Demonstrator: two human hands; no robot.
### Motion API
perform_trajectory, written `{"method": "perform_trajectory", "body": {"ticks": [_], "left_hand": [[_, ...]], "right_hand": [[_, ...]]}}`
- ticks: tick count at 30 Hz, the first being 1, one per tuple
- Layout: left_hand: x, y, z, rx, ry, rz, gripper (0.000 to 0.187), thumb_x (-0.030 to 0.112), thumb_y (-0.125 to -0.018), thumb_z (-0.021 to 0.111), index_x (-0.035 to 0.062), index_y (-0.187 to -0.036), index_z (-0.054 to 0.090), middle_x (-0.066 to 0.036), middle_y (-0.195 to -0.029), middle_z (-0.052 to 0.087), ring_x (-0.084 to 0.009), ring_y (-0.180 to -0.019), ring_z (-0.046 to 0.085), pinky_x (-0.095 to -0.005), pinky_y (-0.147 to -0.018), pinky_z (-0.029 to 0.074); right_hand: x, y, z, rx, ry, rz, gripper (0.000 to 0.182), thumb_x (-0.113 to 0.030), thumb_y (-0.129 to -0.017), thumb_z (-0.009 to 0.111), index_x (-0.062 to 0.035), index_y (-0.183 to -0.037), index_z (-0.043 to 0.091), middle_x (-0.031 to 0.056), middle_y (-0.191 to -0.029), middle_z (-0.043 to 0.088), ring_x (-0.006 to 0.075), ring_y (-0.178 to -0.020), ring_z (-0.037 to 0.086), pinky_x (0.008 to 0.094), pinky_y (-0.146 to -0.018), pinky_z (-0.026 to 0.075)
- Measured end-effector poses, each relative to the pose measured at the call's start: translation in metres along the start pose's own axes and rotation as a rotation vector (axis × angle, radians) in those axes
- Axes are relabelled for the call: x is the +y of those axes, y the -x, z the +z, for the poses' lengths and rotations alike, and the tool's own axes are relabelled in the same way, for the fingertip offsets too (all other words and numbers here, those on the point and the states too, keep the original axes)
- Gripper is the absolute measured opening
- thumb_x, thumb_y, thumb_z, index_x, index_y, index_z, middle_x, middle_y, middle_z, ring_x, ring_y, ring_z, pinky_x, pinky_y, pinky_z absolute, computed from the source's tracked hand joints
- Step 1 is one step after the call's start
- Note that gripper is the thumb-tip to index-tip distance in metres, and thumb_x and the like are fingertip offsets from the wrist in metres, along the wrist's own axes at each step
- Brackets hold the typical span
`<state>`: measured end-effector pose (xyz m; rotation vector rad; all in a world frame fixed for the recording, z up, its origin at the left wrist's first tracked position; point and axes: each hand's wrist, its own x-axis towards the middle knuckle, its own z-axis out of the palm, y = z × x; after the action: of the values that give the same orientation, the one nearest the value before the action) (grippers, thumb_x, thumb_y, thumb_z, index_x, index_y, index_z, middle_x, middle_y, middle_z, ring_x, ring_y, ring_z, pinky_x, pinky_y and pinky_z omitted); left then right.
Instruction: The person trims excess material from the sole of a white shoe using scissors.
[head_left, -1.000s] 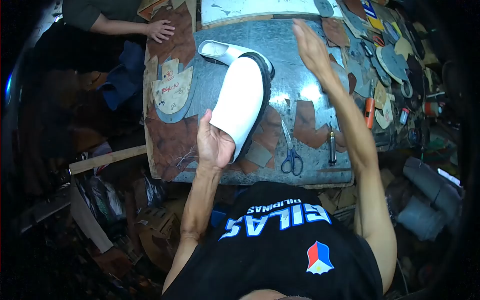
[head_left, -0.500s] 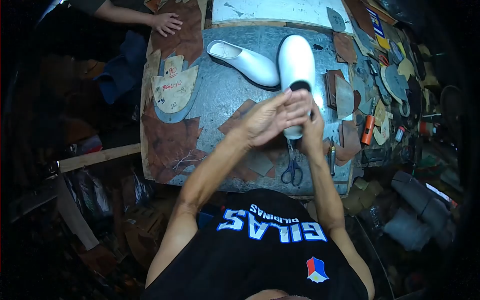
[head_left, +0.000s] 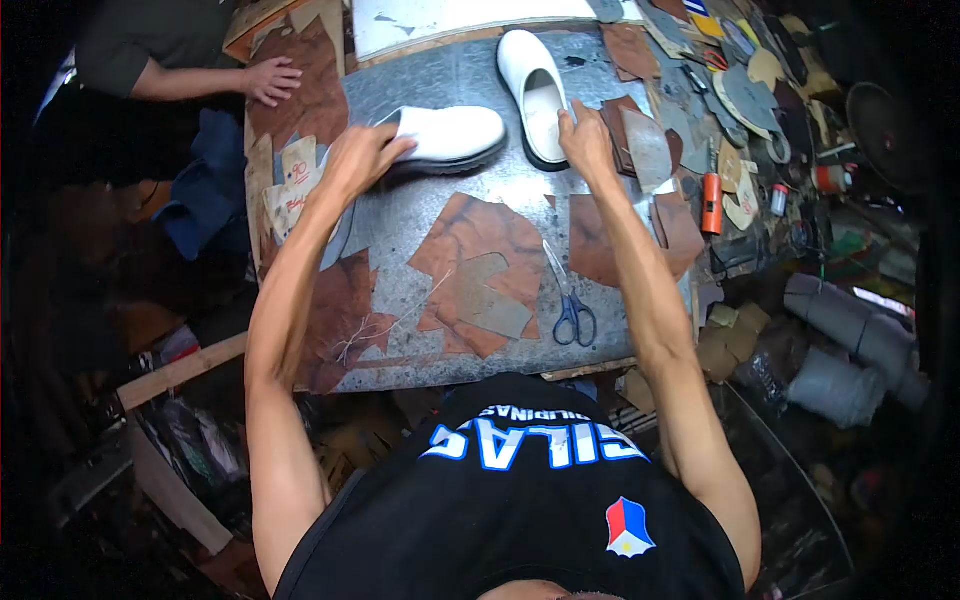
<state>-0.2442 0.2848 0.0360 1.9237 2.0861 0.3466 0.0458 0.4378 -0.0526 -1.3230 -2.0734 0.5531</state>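
My left hand (head_left: 362, 158) grips the heel end of a white clog (head_left: 455, 133), which lies with its toe pointing right on the grey tabletop (head_left: 400, 245). My right hand (head_left: 586, 143) is closed on the side of a second white clog (head_left: 518, 62) near its heel; this one has its toe pointing away and its opening showing. Brown leather pieces (head_left: 430, 235) and a grey cut piece (head_left: 493, 300) lie below the shoes. Blue-handled scissors (head_left: 573, 318) rest right of them.
Another person's hand (head_left: 272, 80) rests on brown leather at the upper left. Marked patterns (head_left: 297, 178) lie at the left edge. Stacked leather scraps (head_left: 648, 150), an orange-handled tool (head_left: 711, 203) and assorted pieces crowd the right side. A white board (head_left: 420, 22) is at the back.
My hands have moved apart, each now on a clog. The left clog has turned sideways, and the right one has shifted left and away, its opening now exposed. The view has shifted.
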Motion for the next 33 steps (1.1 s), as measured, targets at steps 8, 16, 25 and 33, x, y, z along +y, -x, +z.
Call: {"method": "perform_trajectory", "body": {"ticks": [8, 16, 25, 33], "left_hand": [[0.063, 0.122, 0.042, 0.282, 0.62, -0.409, 0.027, 0.023, -0.091, 0.062, -0.0033, -0.087, 0.066, -0.011, -0.066, 0.066, -0.0139, -0.052, 0.058, -0.0323, -0.05, 0.044], [0.059, 0.175, 0.018, 0.081, 0.8, -0.474, 0.03, 0.018, -0.094, 0.057, 0.0018, -0.118, 0.064, -0.006, -0.077, 0.067, -0.0096, -0.062, 0.06, -0.0255, -0.054, 0.048], [0.081, 0.14, 0.089, 0.102, -0.205, 0.05, 0.021, 0.011, -0.084, 0.056, -0.0051, -0.096, 0.063, -0.019, -0.08, 0.063, -0.0318, -0.059, 0.066, -0.038, -0.049, 0.054], [0.063, 0.138, 0.092, 0.043, -0.114, 0.134, 0.013, 0.009, -0.077, 0.058, -0.0014, -0.071, 0.064, -0.02, -0.081, 0.063, -0.0351, -0.064, 0.067, -0.0435, -0.052, 0.054]], "right_hand": [[-0.108, 0.152, -0.017, -0.219, -0.416, -0.111, 0.031, -0.015, -0.092, 0.053, 0.0036, -0.116, 0.059, 0.0237, -0.11, 0.061, 0.0396, -0.103, 0.059, 0.0414, -0.091, 0.046], [-0.133, 0.211, -0.009, -0.325, -0.43, 0.128, 0.033, -0.009, -0.09, 0.052, 0.0004, -0.122, 0.057, 0.0223, -0.101, 0.061, 0.0362, -0.091, 0.062, 0.0402, -0.082, 0.048], [-0.134, 0.233, 0.009, -0.198, -0.262, 0.029, 0.03, -0.009, -0.088, 0.055, 0.0007, -0.115, 0.059, 0.0239, -0.096, 0.062, 0.0412, -0.091, 0.059, 0.0454, -0.081, 0.047], [-0.127, 0.243, 0.023, -0.047, -0.232, -0.01, 0.025, -0.009, -0.086, 0.057, 0.0011, -0.109, 0.06, 0.0217, -0.093, 0.062, 0.0397, -0.087, 0.059, 0.0458, -0.076, 0.047]]}}
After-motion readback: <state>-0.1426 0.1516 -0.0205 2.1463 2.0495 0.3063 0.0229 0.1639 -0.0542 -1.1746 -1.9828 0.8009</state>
